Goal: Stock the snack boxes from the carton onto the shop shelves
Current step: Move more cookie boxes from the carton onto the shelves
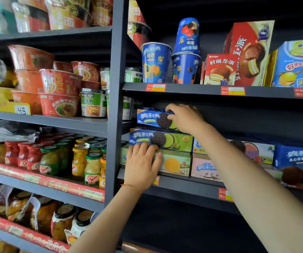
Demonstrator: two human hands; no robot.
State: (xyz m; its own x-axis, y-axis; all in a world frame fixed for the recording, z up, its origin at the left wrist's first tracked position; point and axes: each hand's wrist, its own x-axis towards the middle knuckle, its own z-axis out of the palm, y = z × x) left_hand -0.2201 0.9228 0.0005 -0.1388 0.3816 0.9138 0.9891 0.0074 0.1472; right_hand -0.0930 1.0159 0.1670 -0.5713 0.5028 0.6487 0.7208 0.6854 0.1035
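Note:
A stack of biscuit boxes stands on the middle shelf (183,187) of the dark unit. On top of the stack lies a blue and green cookie box (152,117), and my right hand (183,117) grips its right end with curled fingers. Under it lies a second green cookie box (176,141). My left hand (141,161) presses flat against the front of the stack, over the pale box with a yellow biscuit (176,164) at the bottom. The carton is out of view.
To the right on the same shelf lie a pink box (205,168) and a dark blue box (298,157). The shelf above (192,89) carries blue cups and red pie boxes. A grey upright post (117,99) divides off the left shelves of noodle bowls and jars.

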